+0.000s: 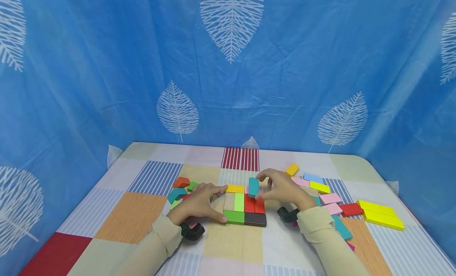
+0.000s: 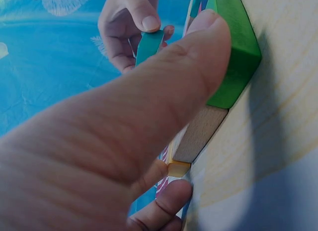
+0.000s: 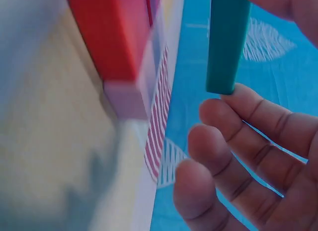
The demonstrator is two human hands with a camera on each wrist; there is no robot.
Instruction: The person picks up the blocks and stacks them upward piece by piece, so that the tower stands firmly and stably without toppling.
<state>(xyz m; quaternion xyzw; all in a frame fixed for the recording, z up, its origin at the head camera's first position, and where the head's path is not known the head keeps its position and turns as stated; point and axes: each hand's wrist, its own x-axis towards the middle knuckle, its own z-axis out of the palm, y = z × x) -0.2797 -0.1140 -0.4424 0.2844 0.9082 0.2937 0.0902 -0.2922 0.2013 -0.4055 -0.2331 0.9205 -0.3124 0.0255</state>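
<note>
A flat rectangle of coloured wooden blocks lies on the tablecloth between the hands. It has a green block (image 1: pixel 233 217) and a black block (image 1: pixel 255 219) along the near edge, red blocks (image 1: pixel 249 204) at right, and a yellow-orange block (image 1: pixel 235 188) at the far side. My left hand (image 1: pixel 199 200) spans its left side, thumb against the green block and a fingertip by the yellow-orange one. Between thumb and index finger my right hand (image 1: pixel 283 189) pinches a teal block (image 1: pixel 253 187), held raised over the far right part, near a pink block (image 3: pixel 126 99).
Loose blocks, including a teal one (image 1: pixel 177 195) and an orange-red one (image 1: pixel 181 182), lie left of the left hand. More are scattered on the right, with long yellow blocks (image 1: pixel 382 214) farthest out. A blue curtain (image 1: pixel 231 121) hangs behind the table.
</note>
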